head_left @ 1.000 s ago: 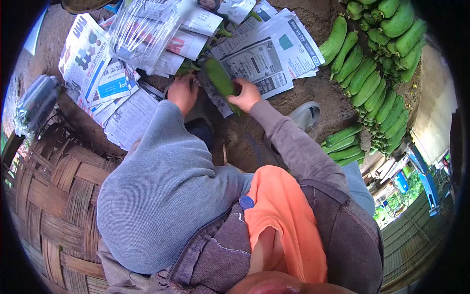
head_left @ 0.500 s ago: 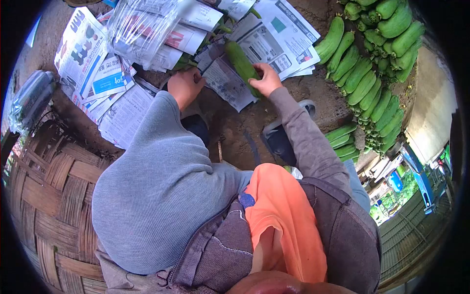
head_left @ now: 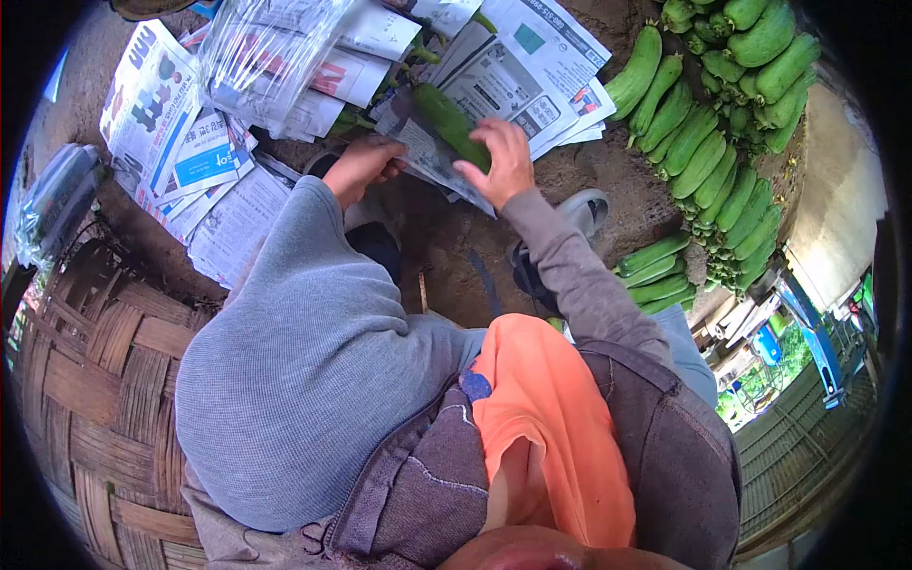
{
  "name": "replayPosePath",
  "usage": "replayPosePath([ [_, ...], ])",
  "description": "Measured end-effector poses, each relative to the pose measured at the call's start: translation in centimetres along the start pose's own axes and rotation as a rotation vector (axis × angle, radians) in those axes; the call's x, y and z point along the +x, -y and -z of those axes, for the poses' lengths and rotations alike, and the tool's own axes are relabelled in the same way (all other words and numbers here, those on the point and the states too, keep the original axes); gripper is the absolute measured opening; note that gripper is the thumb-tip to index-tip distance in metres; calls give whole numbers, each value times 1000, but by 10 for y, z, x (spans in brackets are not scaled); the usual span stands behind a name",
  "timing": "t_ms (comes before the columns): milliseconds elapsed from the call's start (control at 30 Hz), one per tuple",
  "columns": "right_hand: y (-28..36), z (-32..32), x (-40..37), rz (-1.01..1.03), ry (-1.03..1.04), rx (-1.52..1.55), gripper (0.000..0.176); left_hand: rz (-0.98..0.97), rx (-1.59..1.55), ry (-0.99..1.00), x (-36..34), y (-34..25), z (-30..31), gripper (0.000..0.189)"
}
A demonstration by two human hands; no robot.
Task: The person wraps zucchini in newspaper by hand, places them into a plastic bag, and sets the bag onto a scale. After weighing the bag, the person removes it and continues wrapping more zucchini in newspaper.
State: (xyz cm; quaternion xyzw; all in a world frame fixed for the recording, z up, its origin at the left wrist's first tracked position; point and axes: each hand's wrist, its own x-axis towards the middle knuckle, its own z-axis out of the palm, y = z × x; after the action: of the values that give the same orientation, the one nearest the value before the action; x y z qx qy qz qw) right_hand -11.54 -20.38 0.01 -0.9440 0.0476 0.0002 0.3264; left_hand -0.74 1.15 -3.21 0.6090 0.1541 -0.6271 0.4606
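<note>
A long green gourd lies slantwise on a sheet of newspaper. My right hand is around the gourd's near end, thumb on one side and fingers on the other. On the other side, the closed fingers of my left hand pinch the left edge of the sheet, whose near corner points toward me. More newspaper sheets lie stacked under and behind the gourd. Just beyond my left hand are paper-wrapped gourds with green stem ends showing, partly under clear plastic film.
Rows of unwrapped green gourds lie on the ground at right, with a smaller group nearer me. Loose newspapers spread at left, a plastic-wrapped bundle farther left. Woven bamboo fills the lower left.
The gourd and the sheet under it have shifted slightly left. My right hand has turned around the gourd's near end, and my left hand has closed on the paper's edge.
</note>
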Motion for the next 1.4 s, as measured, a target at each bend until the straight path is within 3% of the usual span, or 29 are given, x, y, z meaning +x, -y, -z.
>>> replayPosePath([
  [133, 34, 12, -20, 85, 88, -43, 50, 52, -141, 61, -9, -15, -5, 18],
  [233, 24, 6, -32, -30, 138, -14, 50, 38, -120, 59, -7, -18, -7, 19],
  [367, 11, -4, -10, -235, -24, 22, 52, 2, -39, 45, -7, -16, -7, 21],
  [633, -28, 12, -2, -210, 159, 230, 47, -34, 65, 5, -8, -8, -4, 23],
  [800, -25, -4, -19, -218, 144, 173, 46, 46, -86, 53, -10, -8, -8, 20],
  [900, 17, 16, -9, -95, -62, 103, 36, 91, -233, 88, -8, -10, -8, 18],
  [1000, 51, 7, -33, 353, 223, 215, 16, 116, -330, 122, -7, -21, -14, 19],
  [1033, 66, 5, -41, 339, 322, 177, 15, 123, -350, 137, -7, -26, -18, 20],
  [1100, 62, -14, -50, 281, 230, 99, 16, 28, -400, 222, -5, -35, -22, 22],
  [1200, 35, -17, -34, -26, 124, -177, 33, -50, -397, 257, -12, -40, -22, 25],
  [1233, 23, -15, -26, -53, 57, -166, 40, -61, -381, 253, -17, -40, -21, 27],
  [1400, -4, -1, 13, -110, 3, -174, 45, 53, -404, 347, 3, 6, -18, 25],
])
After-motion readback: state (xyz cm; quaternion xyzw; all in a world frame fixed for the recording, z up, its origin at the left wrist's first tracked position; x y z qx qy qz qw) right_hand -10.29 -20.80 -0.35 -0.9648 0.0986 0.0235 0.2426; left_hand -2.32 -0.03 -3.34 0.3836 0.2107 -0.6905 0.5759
